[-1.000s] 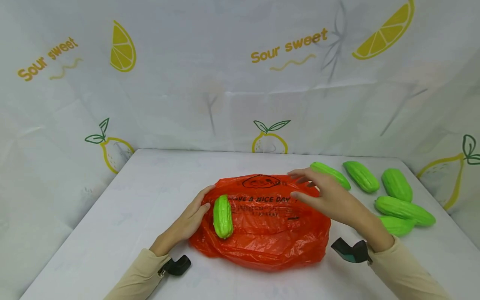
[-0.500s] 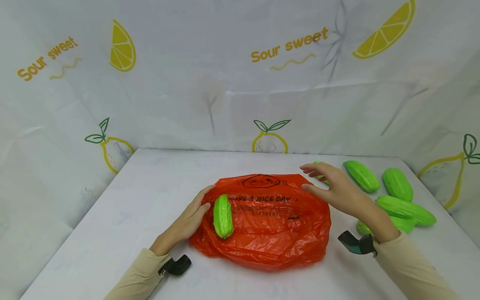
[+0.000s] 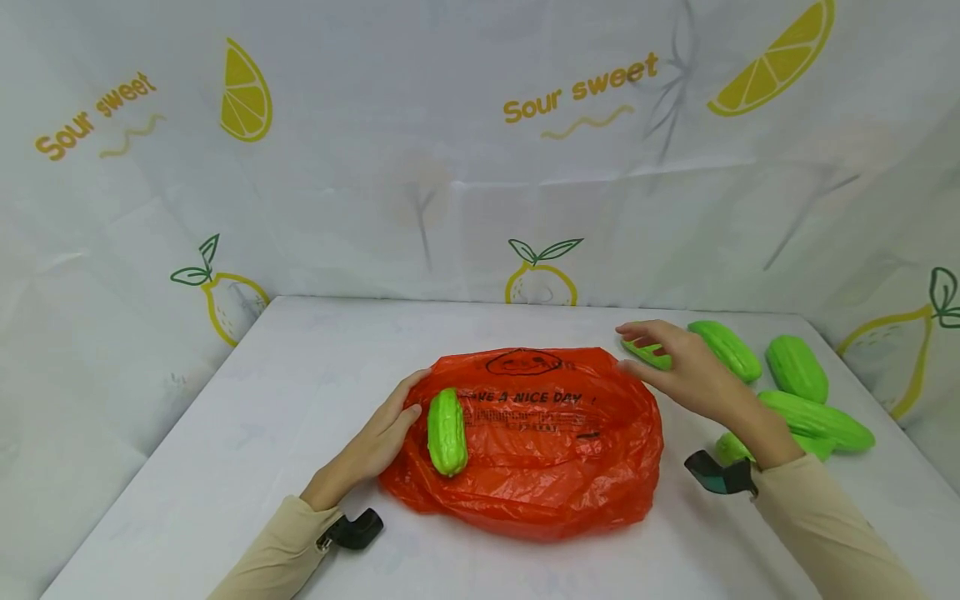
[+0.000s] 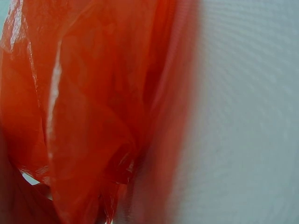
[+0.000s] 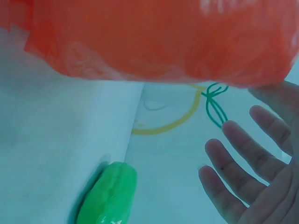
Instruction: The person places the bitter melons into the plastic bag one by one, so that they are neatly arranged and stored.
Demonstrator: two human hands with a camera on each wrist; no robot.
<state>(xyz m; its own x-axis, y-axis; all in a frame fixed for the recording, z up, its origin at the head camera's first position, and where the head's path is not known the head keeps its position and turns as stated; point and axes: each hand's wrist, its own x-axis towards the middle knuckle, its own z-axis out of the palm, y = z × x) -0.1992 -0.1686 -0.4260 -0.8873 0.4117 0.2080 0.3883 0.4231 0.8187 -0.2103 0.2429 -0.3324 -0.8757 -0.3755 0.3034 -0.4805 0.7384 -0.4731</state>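
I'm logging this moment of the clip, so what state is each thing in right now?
Orange bag: lying flat and crumpled on the table.
Gourd on bag: lying on the bag's left end.
Gourd by right hand: on the table, under the fingers.
Other gourds: lying loose on the table's right side.
Left hand: on the bag's left edge.
Right hand: fingers straight, empty.

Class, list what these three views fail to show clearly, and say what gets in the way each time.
1. Left wrist view: the bag is a blur; the left hand is unseen.
2. Head view: the right hand covers most of the gourd under it; contact is unclear.
3. Head view: the bag's print is too small and creased.
4. Right wrist view: the frame edge cuts off the gourd.
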